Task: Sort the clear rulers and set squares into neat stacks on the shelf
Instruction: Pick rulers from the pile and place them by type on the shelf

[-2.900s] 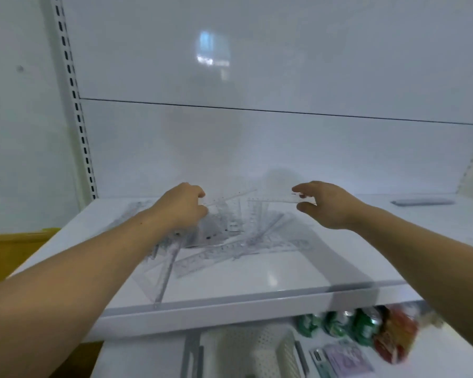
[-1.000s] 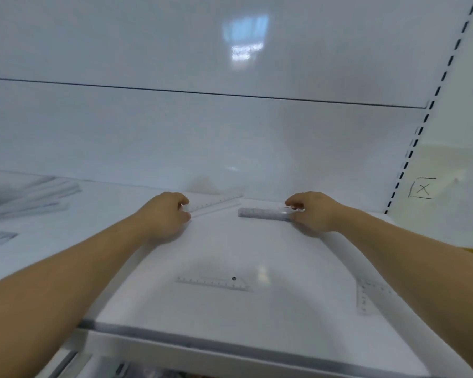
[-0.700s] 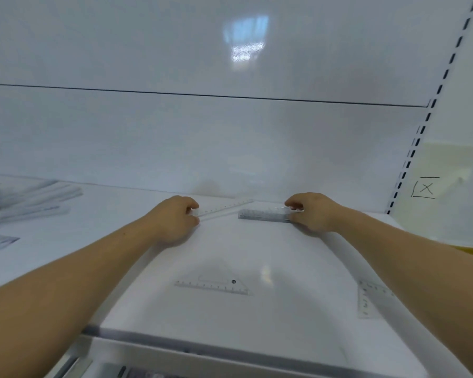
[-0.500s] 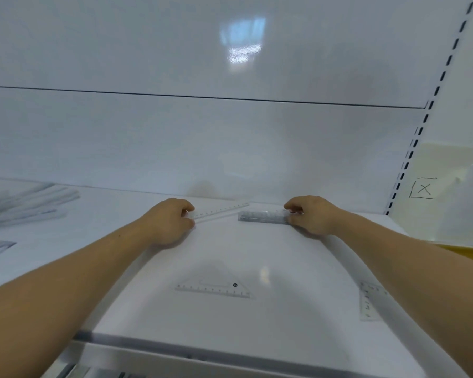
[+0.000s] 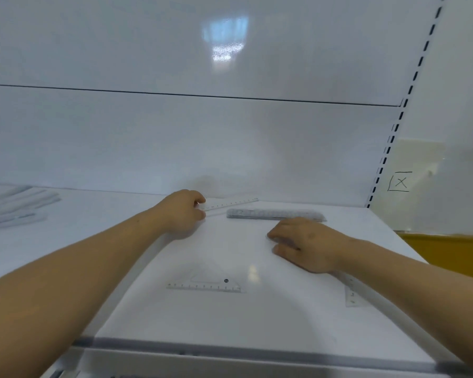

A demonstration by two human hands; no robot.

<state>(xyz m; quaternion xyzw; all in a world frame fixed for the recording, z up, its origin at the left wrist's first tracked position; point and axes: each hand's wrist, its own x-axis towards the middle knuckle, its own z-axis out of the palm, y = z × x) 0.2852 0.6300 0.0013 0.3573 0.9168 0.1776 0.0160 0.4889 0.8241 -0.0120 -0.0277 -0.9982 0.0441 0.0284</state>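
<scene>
**Two hands on a white shelf among clear rulers**

From the head camera we look down on a white shelf (image 5: 257,317) with our two bare arms reaching forward over it.

Our left hand (image 5: 182,212) sits near the back of the shelf, its fingers pinched on the near end of a single clear ruler (image 5: 231,203). That ruler runs away to the right along the foot of the back panel (image 5: 175,137), slightly angled.

Just in front of it and to the right lies a stack of clear rulers (image 5: 276,214), squared up and flat on the shelf, lying across our view. It touches neither hand.

Our right hand (image 5: 305,244) rests palm down in front of that stack, fingers loosely curled and pointing left; it holds nothing that we can make out.

Nearer to us, in the middle of the shelf, a clear set square (image 5: 205,282) lies flat, its long graduated edge toward us and a small dark dot near its right corner. A second clear piece (image 5: 352,293), also graduated, lies at the right, partly hidden under our right forearm; we cannot tell its shape.

Far to the left, well apart from both hands, lies a loose pile of clear rulers (image 5: 17,207), blurred. At the right stands a slotted upright (image 5: 391,140).
</scene>
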